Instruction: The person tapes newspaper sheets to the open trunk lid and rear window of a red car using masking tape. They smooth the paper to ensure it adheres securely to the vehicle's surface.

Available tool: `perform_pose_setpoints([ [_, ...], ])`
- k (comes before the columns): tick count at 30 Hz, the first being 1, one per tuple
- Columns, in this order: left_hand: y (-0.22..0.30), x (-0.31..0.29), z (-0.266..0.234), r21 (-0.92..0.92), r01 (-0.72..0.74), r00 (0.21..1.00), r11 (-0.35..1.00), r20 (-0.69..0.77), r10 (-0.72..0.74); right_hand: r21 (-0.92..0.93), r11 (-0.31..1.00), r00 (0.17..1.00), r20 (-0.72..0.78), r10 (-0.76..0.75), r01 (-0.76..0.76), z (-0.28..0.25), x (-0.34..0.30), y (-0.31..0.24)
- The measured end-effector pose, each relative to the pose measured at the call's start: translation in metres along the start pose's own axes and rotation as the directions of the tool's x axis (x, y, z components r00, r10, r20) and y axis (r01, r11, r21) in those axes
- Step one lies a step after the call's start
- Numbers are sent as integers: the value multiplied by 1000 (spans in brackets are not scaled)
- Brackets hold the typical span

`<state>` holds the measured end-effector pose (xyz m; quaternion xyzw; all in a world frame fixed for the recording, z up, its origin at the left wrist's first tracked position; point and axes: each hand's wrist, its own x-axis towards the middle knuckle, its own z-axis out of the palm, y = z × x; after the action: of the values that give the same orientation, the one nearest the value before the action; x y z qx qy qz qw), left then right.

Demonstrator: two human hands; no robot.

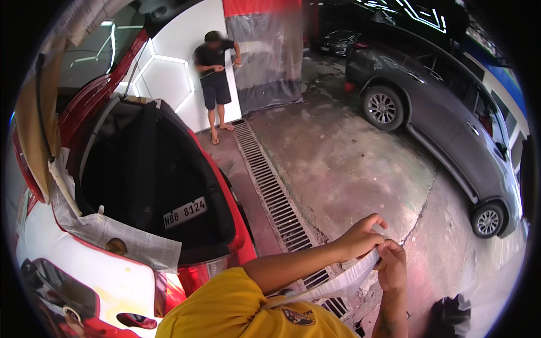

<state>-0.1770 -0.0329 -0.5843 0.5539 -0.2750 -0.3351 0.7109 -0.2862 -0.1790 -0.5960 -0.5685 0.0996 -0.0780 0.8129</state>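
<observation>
In front of my chest, a long white strip of printed paper (pixel 352 277) slants up from the lower left toward both hands. My right hand (pixel 393 263) pinches its upper end between thumb and fingers. Close against it, my left hand (pixel 359 239) is curled at the same end of the paper, its index finger crooked and raised. The exact grip of the left fingertips is partly hidden. Left of my yellow sleeve stands a red car with its tailgate raised and a dark open boot (pixel 146 163). Newspaper sheets (pixel 143 245) cover part of its rear edge.
A metal drain grate (pixel 270 186) runs across the concrete floor. Parked at the right is a grey SUV (pixel 445 118). Near a white panel, another person (pixel 215 79) stands handling a pale strip. A grey plastic curtain (pixel 267 62) hangs beside them. A dark object (pixel 449 315) lies lower right.
</observation>
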Motion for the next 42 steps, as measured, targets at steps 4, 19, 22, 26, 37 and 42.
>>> perform_pose_setpoints([
  [4,14,69,-40,181,-59,996,982,-48,69,-52,998,998,58,37,-34,-10,96,-25],
  [19,332,87,-171,797,593,-340,116,117,933,-88,990,903,425,-62,109,-33,525,-54],
  [22,418,61,-187,942,7,-494,335,-288,820,-49,995,862,505,-47,83,4,577,-58],
  [26,463,39,-226,979,-146,-362,145,-189,913,-25,996,749,662,-44,81,67,629,-42],
  [37,523,22,-299,910,-309,-423,-278,131,897,12,984,534,839,-106,177,201,745,-21],
  [42,510,44,-285,914,-235,-434,-332,207,877,-108,979,550,835,-5,172,237,766,-6],
])
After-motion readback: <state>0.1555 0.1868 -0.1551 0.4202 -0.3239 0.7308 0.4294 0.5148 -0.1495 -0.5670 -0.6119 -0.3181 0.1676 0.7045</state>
